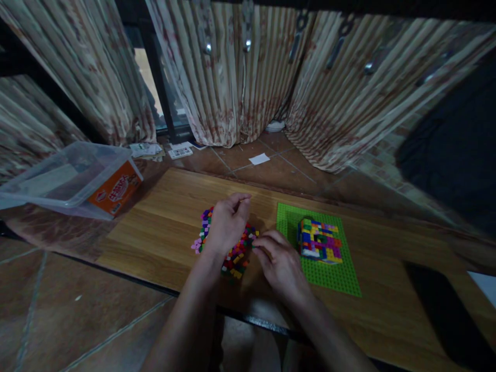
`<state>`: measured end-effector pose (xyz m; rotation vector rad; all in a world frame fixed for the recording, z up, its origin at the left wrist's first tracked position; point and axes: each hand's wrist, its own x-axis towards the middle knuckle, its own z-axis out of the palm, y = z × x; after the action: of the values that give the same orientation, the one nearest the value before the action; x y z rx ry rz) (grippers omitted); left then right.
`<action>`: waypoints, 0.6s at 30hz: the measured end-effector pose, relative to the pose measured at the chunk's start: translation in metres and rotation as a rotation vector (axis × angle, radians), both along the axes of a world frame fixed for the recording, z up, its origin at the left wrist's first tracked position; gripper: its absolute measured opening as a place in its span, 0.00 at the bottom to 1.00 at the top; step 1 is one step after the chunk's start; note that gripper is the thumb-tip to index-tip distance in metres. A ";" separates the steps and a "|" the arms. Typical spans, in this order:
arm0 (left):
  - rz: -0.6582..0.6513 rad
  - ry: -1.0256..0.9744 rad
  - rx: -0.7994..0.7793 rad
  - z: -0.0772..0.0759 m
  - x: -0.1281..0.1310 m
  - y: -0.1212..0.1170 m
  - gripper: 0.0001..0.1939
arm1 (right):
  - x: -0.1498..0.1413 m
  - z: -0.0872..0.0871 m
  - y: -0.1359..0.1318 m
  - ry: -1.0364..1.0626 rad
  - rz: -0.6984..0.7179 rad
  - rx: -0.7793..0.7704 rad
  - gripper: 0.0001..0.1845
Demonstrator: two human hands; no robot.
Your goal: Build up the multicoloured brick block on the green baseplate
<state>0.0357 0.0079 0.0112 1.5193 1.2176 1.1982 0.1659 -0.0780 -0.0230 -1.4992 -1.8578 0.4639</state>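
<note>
A loose pile of small colourful building bricks (235, 254) lies on the wooden table, partly hidden behind my left hand (228, 225). That hand is held over the pile with its fingers curled together; what they hold, if anything, is hidden. On the pile's right side, my right hand (281, 261) pinches a small, dark building brick (254, 247) between thumb and forefinger. Further right, a green baseplate (287, 217) carries a multicoloured block structure (320, 241) built of stacked bricks, with gaps on its right side.
A clear plastic bin (70, 178) with an orange label stands at the left. The wooden table (155, 232) runs across the view, with a black flat object (445, 310) at its right. Papers (180, 151) lie beyond the table, before striped curtains (232, 93). A dark shape (453, 139) fills the far right.
</note>
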 end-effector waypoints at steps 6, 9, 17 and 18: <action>-0.196 0.087 -0.003 -0.006 0.020 -0.011 0.15 | 0.072 0.029 -0.003 0.073 -0.303 0.106 0.06; -0.347 0.172 -0.023 -0.009 0.039 -0.023 0.16 | 0.112 0.029 -0.006 0.116 -0.393 0.113 0.09; -0.571 0.386 -0.013 -0.001 0.075 -0.049 0.18 | 0.129 0.015 -0.012 0.019 -0.347 0.036 0.06; -0.583 0.390 -0.016 -0.001 0.078 -0.050 0.18 | 0.128 0.014 -0.012 -0.010 -0.346 0.042 0.06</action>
<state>0.1132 -0.0417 0.0100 1.9741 0.9080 0.5228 0.2937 -0.0905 -0.0090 -1.7513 -1.5604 0.2518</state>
